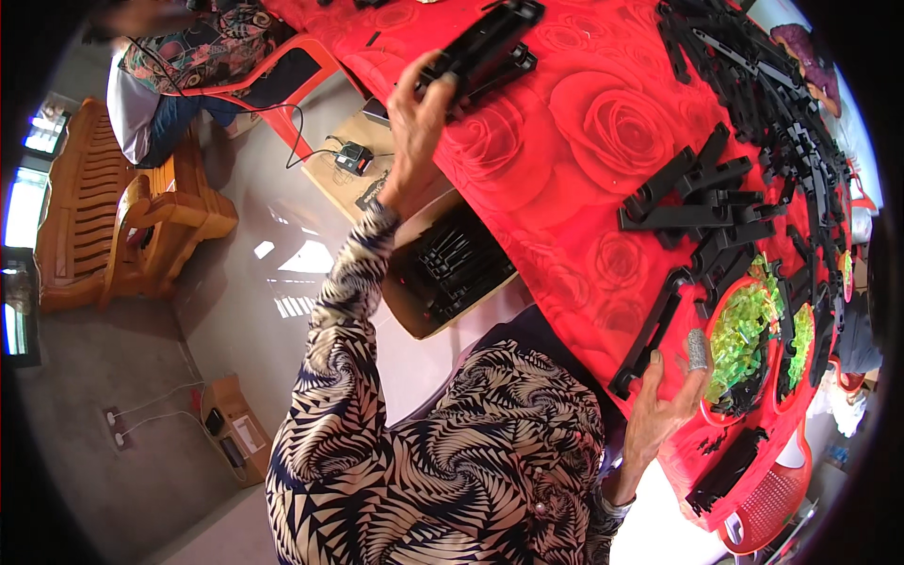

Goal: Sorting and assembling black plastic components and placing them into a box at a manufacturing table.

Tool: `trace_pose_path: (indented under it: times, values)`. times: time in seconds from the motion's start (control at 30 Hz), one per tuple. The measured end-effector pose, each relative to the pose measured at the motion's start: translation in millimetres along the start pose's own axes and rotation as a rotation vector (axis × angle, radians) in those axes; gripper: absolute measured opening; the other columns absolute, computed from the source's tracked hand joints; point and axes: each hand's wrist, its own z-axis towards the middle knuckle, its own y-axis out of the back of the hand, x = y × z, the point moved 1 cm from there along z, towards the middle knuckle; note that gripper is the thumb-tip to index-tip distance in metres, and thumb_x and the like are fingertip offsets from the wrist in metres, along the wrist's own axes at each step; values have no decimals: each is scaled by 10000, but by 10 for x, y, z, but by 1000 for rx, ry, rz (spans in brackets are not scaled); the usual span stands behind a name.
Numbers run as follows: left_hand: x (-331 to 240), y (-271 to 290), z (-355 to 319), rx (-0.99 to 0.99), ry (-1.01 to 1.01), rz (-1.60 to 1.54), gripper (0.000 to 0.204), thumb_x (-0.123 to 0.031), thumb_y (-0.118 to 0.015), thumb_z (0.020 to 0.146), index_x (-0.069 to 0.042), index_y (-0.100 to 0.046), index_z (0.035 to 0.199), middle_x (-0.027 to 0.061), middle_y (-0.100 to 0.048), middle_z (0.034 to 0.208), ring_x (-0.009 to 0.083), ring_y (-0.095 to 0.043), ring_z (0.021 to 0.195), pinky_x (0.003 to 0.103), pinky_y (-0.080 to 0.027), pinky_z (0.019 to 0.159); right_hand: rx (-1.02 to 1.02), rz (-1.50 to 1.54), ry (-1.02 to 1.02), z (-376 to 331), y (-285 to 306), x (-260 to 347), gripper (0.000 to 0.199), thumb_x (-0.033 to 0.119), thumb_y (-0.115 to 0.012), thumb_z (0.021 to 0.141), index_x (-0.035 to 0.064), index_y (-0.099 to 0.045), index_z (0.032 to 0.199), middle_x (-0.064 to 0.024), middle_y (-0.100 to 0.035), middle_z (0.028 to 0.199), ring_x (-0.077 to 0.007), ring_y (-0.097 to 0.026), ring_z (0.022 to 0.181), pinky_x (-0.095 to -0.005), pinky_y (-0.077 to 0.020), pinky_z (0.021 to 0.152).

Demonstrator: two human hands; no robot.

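Note:
My left hand [419, 118] is stretched out to the far edge of the table, its fingers closed round a long black plastic part [485, 40]. Just beneath that part, another black piece [504, 77] rests on the cloth. On the right, my right hand [659, 410] hovers low over the table with fingers apart, and silvery-grey wrapping covers one fingertip. Nothing shows in its grasp. Close to its thumb lies a long black plastic bar [652, 330]. Beside the wrapped finger stands a red-rimmed bowl [708, 414] of translucent yellow-green pieces [741, 339] and small black pieces.
A red rose-patterned cloth [565, 188] covers the table. Black parts [702, 193] lie heaped ahead of my right hand, with a larger pile [753, 85] farther off. Below the table's left edge, a cardboard box [433, 330] holds black parts. People sit around; a wooden bench [89, 207] stands left.

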Motion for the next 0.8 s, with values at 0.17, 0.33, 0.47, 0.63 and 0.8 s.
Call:
trace_pose_path:
  times: [0.17, 0.33, 0.47, 0.63, 0.8]
  values:
    - [472, 312, 567, 48, 127, -207, 350, -120, -633, 905, 28, -623, 1222, 78, -694, 900, 139, -682, 672, 235, -548, 555, -25, 38, 26, -44, -28, -119, 392, -37, -655, 878, -78, -556, 1255, -195, -613, 1108, -290, -634, 946, -393, -545, 738]
    - [842, 579, 935, 64, 212, -361, 303, -145, -632, 915, 10, -667, 1173, 49, -696, 937, 130, -667, 807, 241, -504, 676, 27, 68, -84, -84, 32, -202, 371, -33, -659, 883, -87, -559, 1236, -225, -591, 1213, -283, -652, 923, -378, -569, 720]
    - [1161, 704, 1105, 118, 203, -311, 300, -139, -639, 915, 9, -671, 1173, 47, -699, 952, 123, -657, 832, 244, -509, 687, 1, 58, -78, -108, 77, -223, 345, -60, -643, 886, -82, -569, 1222, -216, -599, 1200, -263, -665, 860, -365, -574, 716]
    - [1661, 635, 1174, 190, 37, -122, 304, -127, -645, 939, -22, -675, 1224, 27, -704, 994, 85, -627, 906, 233, -499, 810, -13, -23, -50, -127, 69, -255, 301, -45, -655, 887, -81, -592, 1178, -200, -625, 1109, -260, -679, 828, -372, -568, 687]
    - [1929, 701, 1217, 334, 33, -144, 354, -113, -659, 937, -10, -639, 1275, 35, -682, 1126, 109, -627, 1001, 244, -489, 892, -57, -31, -44, -69, 46, -427, 247, -32, -682, 877, -88, -607, 1106, -235, -628, 1147, -299, -697, 874, -373, -586, 736]
